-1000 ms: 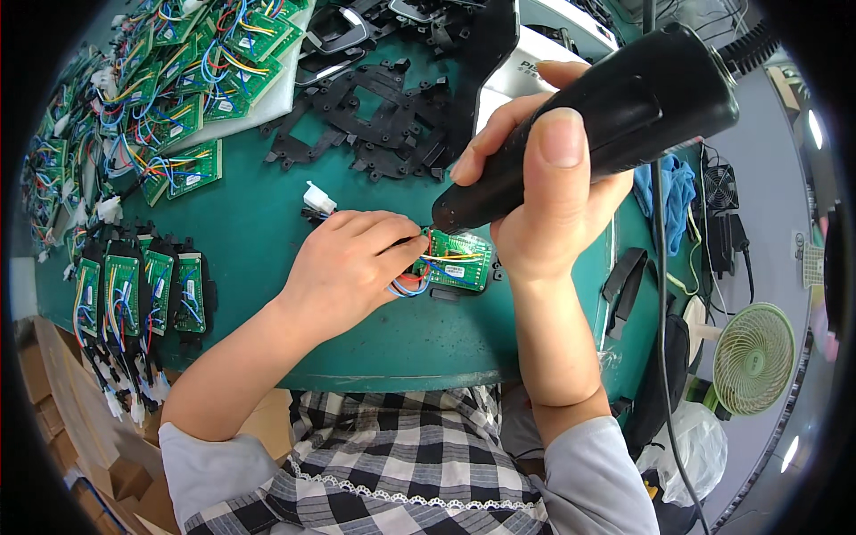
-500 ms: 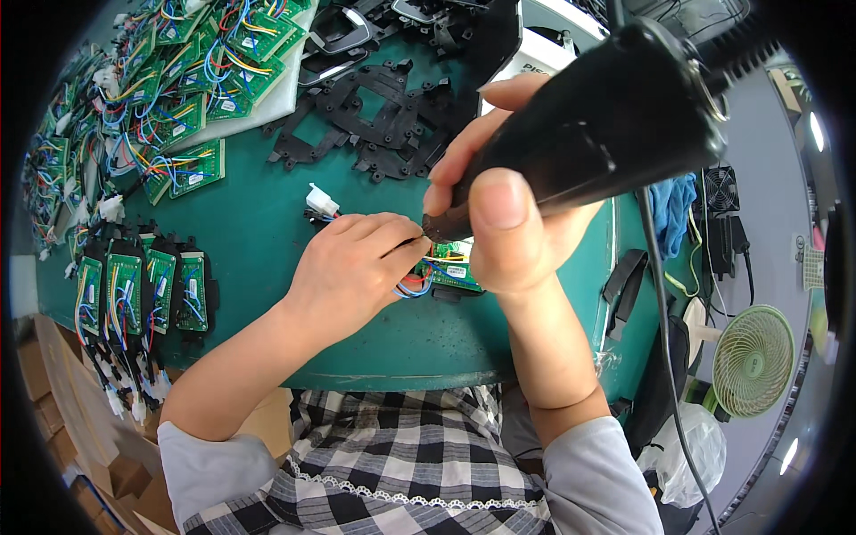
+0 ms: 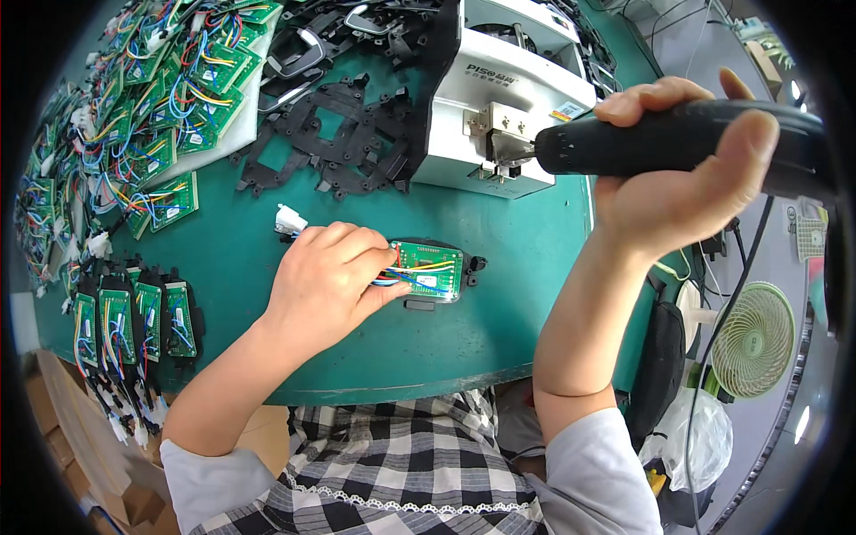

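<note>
My left hand (image 3: pixel 332 278) rests on the green table (image 3: pixel 499 294) and pinches the left edge of a green circuit board (image 3: pixel 430 269) with coloured wires, seated on a black plastic frame. My right hand (image 3: pixel 687 178) grips a black electric screwdriver (image 3: pixel 687 138) held level, its tip pointing left at the metal slot of a white screw feeder box (image 3: pixel 508 98). The screwdriver is well above and to the right of the board.
Black plastic frames (image 3: pixel 339 134) lie behind the board. Loose green boards with wires (image 3: pixel 152 116) pile at the far left. A row of assembled boards (image 3: pixel 134 316) sits at the near left edge. A small fan (image 3: pixel 753 339) stands at the right, below table level.
My right hand lifted the screwdriver off the circuit board and swung it up and right, so its tip now meets the white feeder box. My left hand stayed on the board.
</note>
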